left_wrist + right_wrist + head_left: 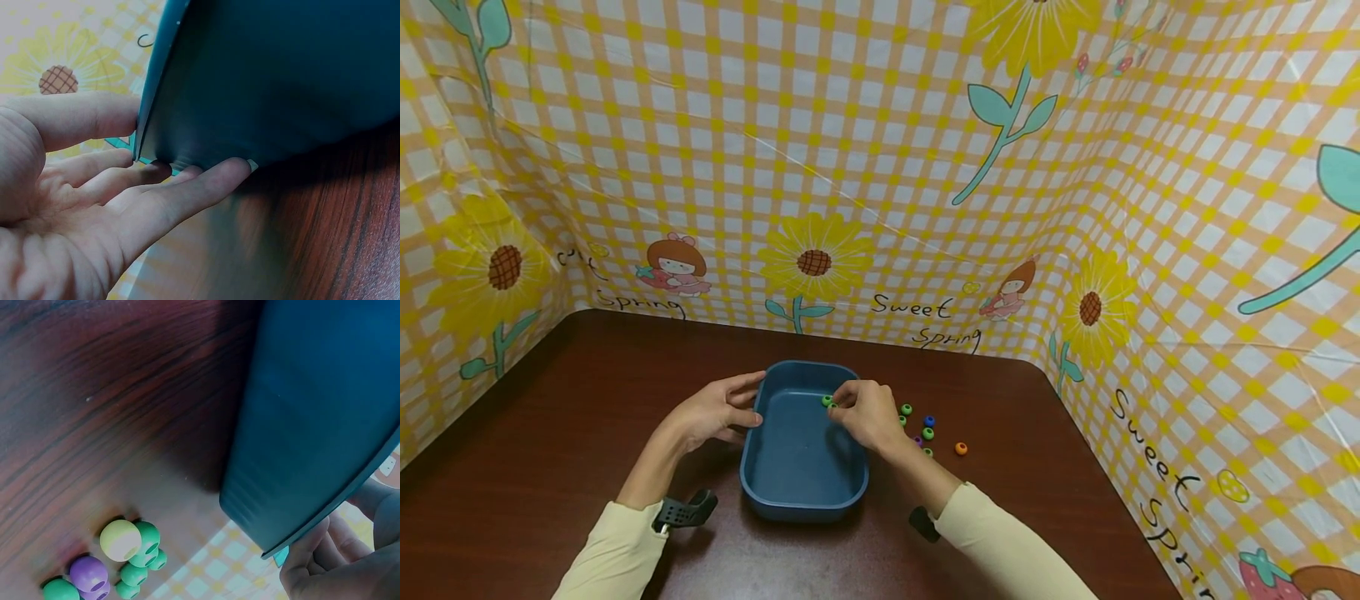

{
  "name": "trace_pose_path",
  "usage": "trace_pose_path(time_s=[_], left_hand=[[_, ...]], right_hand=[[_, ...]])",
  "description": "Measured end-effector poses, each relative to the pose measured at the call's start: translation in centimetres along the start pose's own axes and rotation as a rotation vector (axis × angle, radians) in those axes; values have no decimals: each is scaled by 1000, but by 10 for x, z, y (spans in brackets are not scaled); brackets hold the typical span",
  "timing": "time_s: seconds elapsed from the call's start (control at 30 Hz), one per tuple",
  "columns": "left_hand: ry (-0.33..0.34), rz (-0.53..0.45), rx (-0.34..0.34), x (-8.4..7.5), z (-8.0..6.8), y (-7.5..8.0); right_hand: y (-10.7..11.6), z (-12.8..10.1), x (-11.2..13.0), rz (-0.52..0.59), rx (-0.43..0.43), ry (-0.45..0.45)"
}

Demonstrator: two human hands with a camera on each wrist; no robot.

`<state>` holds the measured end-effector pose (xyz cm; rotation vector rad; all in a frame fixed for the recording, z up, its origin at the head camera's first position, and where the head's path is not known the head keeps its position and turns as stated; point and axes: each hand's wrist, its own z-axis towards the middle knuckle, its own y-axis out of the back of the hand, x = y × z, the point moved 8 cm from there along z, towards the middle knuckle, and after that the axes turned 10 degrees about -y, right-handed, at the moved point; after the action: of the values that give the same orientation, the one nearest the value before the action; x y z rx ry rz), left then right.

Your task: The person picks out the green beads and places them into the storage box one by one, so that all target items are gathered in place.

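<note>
A deep blue rectangular bin (805, 506) with rounded corners stands on the dark table. My left hand (718, 410) is at its left side, the fingers fairly straight and the tips against the outer wall, as the left wrist view also shows. Over the right rim reaches my right hand (868, 414), its thumb and fingers bent together inside the bin. At those fingertips is a green bead (832, 407), pinched and partly covered. Another green bead (827, 401) shows right beside it, within the bin. In the right wrist view the rim hides the fingertips.
Right of the bin lie loose round beads: several green ones (928, 434), a blue bead (929, 422), purple ones (89, 574), a yellow bead (120, 540) and an orange bead (961, 448) farther right. A checked sunflower cloth (880, 250) walls the table's back and sides.
</note>
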<state>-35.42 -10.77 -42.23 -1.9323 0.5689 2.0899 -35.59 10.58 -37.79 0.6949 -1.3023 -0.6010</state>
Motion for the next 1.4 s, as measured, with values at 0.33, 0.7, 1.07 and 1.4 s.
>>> trace_pose_path(time_s=[0.33,0.7,1.07,1.4], left_hand=[[9,-2,-4,1,-1,0],[-2,-16,-9,-1,-2,0],[-11,-11,-2,-1,-1,-1],[-9,-18,0,-1,-1,-1]], right_hand=[[-4,-1,0,-7,5,-1],[-4,-2,3,-25,5,13],[-6,-1,1,-13,20,5],[-2,-1,0,11,15,11]])
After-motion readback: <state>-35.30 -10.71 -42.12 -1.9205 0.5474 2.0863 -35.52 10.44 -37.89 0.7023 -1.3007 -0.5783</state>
